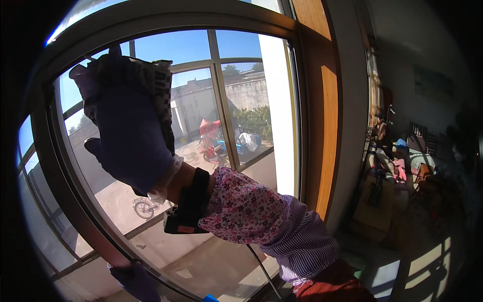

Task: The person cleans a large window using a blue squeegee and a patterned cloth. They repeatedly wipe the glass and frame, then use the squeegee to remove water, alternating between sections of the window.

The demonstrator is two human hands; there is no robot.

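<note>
My right hand [128, 128], in a purple-blue glove, is raised at the upper left of the window. Beneath its palm and fingers it holds a dark and pale printed cloth or sheet [164, 87] that bears writing, against or close to the glass pane [192, 45]. A black strap with a small dark box is around the right wrist, above a flowered sleeve cover. My left hand [137, 281], gloved too, is low at the left, at the brown metal window frame [96, 236]. Its fingers are partly hidden, so its grip is unclear.
A wooden window surround [328, 151] stands at the right. A thin dark rod [264, 266] slants below my right arm, near a blue object [210, 298]. Through the glass are a bicycle [144, 207] and a red vehicle with a blue cargo bed. A cluttered room lies at the far right.
</note>
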